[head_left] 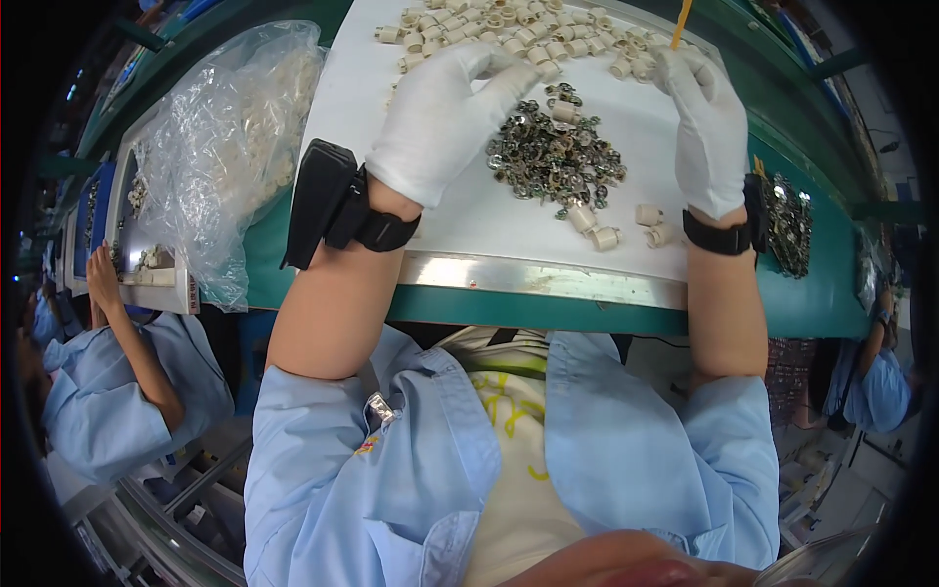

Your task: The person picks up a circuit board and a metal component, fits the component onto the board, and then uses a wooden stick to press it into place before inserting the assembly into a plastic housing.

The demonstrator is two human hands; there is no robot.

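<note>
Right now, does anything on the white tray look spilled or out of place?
Nothing looks clearly spilled. A few cream pieces lie beside the metal parts, apart from the main cream heap, so they look stray, perhaps deliberately.

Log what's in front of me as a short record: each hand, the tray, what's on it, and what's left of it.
left hand: white-gloved, fingertips near the cream parts; whether it holds one is unclear
right hand: white-gloved, holding a yellow stick
tray: white, metal front edge
on tray: cream parts, mostly at the far side; metal pieces heaped mid-tray
left of tray: clear bag
</note>
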